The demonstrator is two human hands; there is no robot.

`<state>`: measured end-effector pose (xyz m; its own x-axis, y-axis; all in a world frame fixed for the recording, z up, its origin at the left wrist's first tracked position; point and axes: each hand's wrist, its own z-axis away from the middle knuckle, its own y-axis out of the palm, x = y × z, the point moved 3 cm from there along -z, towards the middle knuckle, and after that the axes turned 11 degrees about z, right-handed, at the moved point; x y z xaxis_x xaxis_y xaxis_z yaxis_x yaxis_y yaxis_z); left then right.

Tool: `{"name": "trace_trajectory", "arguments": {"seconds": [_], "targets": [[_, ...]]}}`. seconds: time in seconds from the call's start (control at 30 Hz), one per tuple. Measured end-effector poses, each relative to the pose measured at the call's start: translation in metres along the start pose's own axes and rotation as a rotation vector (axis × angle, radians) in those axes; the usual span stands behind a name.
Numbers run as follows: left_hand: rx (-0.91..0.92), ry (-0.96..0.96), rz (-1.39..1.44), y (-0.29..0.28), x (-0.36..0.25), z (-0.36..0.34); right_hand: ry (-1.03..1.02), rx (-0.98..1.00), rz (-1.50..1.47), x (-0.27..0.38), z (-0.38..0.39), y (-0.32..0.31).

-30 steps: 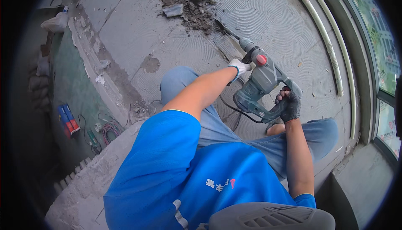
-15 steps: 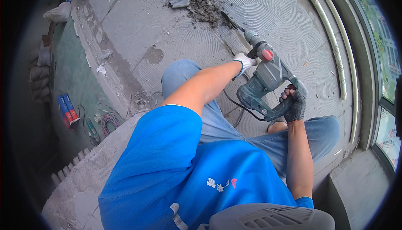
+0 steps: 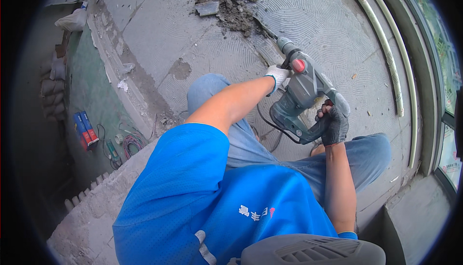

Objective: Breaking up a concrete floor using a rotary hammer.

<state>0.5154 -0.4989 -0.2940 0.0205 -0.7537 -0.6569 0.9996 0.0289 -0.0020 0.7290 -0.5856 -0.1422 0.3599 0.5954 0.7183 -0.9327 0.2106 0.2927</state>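
Note:
Both my hands hold a dark green-grey rotary hammer drill (image 3: 304,89) with a red knob on its side. My left hand (image 3: 278,75), in a white knit glove, is wrapped round the side handle behind the chuck. Round the rear grip closes my right hand (image 3: 335,125), in a black fingerless-looking glove. A dark chisel bit (image 3: 265,27) runs from the chuck to the ridged floor, its tip at the edge of the broken rubble (image 3: 234,14). The power cable (image 3: 270,122) loops under the tool's body, partly hidden by it.
Two pale pipes (image 3: 381,38) run along the floor by the window at right. A broken wall edge (image 3: 96,217) lies at lower left. Beyond it are red-and-blue boxes (image 3: 86,129), coiled wires (image 3: 132,142), a green power tool (image 3: 114,154) and a white bag (image 3: 72,20).
The drill and both hands have shifted slightly left, and the drill's rear end sits a little lower in the view. The chisel tip stays by the rubble. My grip is unchanged.

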Motion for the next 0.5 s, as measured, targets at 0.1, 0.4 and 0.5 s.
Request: {"name": "trace_trajectory", "arguments": {"seconds": [0.1, 0.4, 0.5], "targets": [[0.030, -0.037, -0.032, 0.023, -0.008, 0.022, -0.001, 0.008, -0.038, -0.002, 0.008, -0.014], [-0.006, 0.003, 0.014, 0.007, -0.003, 0.002, 0.022, -0.043, -0.075, -0.006, 0.002, 0.000], [-0.001, -0.037, -0.022, 0.012, -0.002, 0.011, 0.008, -0.050, -0.039, -0.005, 0.010, -0.003]]}}
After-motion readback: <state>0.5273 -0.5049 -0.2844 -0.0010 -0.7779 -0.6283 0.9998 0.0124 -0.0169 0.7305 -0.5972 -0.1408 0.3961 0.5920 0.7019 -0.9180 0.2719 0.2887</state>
